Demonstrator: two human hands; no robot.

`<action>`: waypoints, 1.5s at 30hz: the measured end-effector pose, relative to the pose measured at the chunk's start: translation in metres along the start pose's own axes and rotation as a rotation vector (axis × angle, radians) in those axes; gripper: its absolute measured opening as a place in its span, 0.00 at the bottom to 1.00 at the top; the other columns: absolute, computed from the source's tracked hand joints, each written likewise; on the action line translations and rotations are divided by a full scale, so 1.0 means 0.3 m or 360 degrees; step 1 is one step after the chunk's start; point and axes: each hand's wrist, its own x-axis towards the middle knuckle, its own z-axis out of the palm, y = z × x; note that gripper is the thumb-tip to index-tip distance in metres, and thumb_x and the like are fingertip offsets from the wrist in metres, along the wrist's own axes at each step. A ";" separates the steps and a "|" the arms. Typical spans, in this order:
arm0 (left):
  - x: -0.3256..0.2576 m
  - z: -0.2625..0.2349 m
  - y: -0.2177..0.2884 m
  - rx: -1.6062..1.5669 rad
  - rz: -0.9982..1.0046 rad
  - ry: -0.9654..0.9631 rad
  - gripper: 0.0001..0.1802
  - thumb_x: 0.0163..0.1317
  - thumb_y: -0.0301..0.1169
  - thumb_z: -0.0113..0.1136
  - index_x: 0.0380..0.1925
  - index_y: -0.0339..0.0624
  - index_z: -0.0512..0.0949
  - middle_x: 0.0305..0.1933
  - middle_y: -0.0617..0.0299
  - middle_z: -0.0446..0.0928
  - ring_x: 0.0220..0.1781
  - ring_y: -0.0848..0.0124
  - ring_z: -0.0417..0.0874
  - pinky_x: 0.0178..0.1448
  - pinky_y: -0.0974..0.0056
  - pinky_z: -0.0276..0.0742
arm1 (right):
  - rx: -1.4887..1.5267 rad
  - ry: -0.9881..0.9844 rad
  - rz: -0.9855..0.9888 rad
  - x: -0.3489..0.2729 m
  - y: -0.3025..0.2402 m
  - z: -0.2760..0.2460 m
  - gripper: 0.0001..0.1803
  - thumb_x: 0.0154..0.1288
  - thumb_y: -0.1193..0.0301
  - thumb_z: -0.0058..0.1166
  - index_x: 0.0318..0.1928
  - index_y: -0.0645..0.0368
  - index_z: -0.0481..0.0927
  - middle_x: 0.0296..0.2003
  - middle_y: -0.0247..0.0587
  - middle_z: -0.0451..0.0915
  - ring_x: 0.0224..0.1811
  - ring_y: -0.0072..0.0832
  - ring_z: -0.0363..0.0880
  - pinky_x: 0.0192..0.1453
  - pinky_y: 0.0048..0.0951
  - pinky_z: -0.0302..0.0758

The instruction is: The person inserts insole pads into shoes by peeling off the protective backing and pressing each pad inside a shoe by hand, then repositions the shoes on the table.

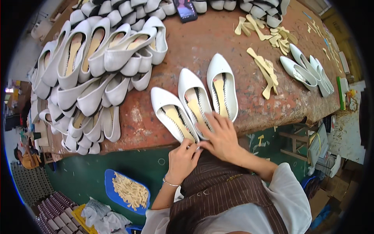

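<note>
Three white pointed shoes are laid side by side near the front edge of the worn reddish table (218,43); the right hand (221,136) is spread flat, fingers extended, over the heel end of the middle shoe (193,100), nothing being gripped; the left hand (183,158) is curled at the heel of the left shoe (171,113), fingertips pinched against it at the table edge; the right shoe (222,85) is untouched; a large heap of white shoes (93,66) is piled to the left; tan insole pieces (265,70) are scattered to the right.
</note>
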 end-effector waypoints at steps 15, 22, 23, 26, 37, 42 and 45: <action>0.017 -0.105 -0.206 -0.0199 -0.0533 0.0849 0.03 0.64 0.23 0.63 0.34 0.34 0.81 0.41 0.58 0.80 0.28 0.75 0.77 0.28 0.71 0.72 | 0.0163 0.0145 -0.0637 0.020 0.044 0.075 0.23 0.57 0.41 0.63 0.33 0.47 0.80 0.24 0.28 0.67 0.28 0.26 0.71 0.39 0.35 0.60; 0.086 -0.018 -0.363 -0.0288 -0.0616 0.0997 0.05 0.68 0.23 0.59 0.35 0.30 0.80 0.45 0.57 0.79 0.27 0.78 0.78 0.28 0.74 0.77 | 0.0342 0.0562 -0.0710 0.096 0.062 0.092 0.26 0.55 0.51 0.69 0.13 0.48 0.70 0.12 0.25 0.63 0.15 0.25 0.65 0.27 0.30 0.55; 0.091 -0.004 -0.378 -0.0258 -0.0581 0.1010 0.06 0.68 0.24 0.60 0.36 0.30 0.81 0.45 0.57 0.79 0.27 0.78 0.78 0.28 0.74 0.76 | 0.0338 0.0567 -0.0705 0.117 0.063 0.053 0.26 0.55 0.51 0.69 0.13 0.48 0.70 0.12 0.25 0.63 0.15 0.25 0.65 0.27 0.30 0.55; 0.116 0.024 -0.388 -0.0162 -0.0564 0.1003 0.06 0.67 0.25 0.60 0.36 0.31 0.81 0.45 0.57 0.80 0.27 0.78 0.76 0.28 0.74 0.73 | 0.0408 0.0667 -0.0591 0.181 0.110 -0.119 0.22 0.54 0.67 0.68 0.11 0.51 0.68 0.11 0.29 0.65 0.13 0.28 0.64 0.22 0.33 0.55; 0.156 0.055 -0.357 0.0116 -0.0581 0.1082 0.04 0.65 0.25 0.63 0.34 0.35 0.82 0.42 0.59 0.79 0.24 0.74 0.70 0.26 0.69 0.63 | -0.0218 0.1265 -0.0494 0.491 0.485 -0.475 0.20 0.59 0.78 0.61 0.12 0.57 0.71 0.11 0.38 0.67 0.13 0.34 0.67 0.21 0.37 0.61; 0.122 0.059 -0.393 0.0178 -0.0580 0.1054 0.05 0.66 0.26 0.63 0.35 0.34 0.81 0.43 0.58 0.79 0.25 0.73 0.70 0.28 0.68 0.66 | -0.0512 0.1420 -0.0546 0.684 0.884 -0.292 0.20 0.59 0.70 0.63 0.13 0.52 0.71 0.11 0.32 0.67 0.13 0.32 0.68 0.21 0.35 0.64; 0.122 0.057 -0.375 0.0243 -0.0595 0.1033 0.06 0.66 0.27 0.63 0.35 0.33 0.81 0.43 0.57 0.79 0.24 0.72 0.70 0.29 0.67 0.67 | -0.1016 0.1036 -0.0318 0.629 1.023 -0.167 0.21 0.60 0.62 0.65 0.13 0.50 0.73 0.12 0.30 0.69 0.15 0.30 0.72 0.21 0.34 0.66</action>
